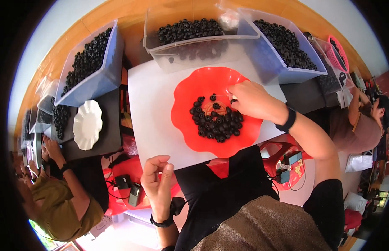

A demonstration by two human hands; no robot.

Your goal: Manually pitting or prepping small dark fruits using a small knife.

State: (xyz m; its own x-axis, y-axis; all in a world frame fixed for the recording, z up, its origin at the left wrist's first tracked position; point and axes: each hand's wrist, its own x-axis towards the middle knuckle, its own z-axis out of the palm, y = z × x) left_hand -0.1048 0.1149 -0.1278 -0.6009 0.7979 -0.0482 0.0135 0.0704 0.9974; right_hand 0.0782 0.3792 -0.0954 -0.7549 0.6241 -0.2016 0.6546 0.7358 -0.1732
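Observation:
A red scalloped plate [190,138] on the white tabletop holds a heap of round black beads [217,125]. Over the plate's right side, my right hand [255,98] is closed, its fingertips pinched together. One dark, bead-like round thing sits against its fingers, and a thin pale line seems to run from them toward a single bead [213,97]; what the pinch holds is too small to tell. My left hand [157,180] is raised at the table's near left edge, thumb and index finger apart, the other fingers loosely curled, with nothing visible in it.
Plastic bins full of black beads stand at the back left [89,81], back middle [202,44] and back right [282,50]. A white scalloped dish [87,125] lies on a dark table at left. People sit at both sides. A pink basket [337,54] stands far right.

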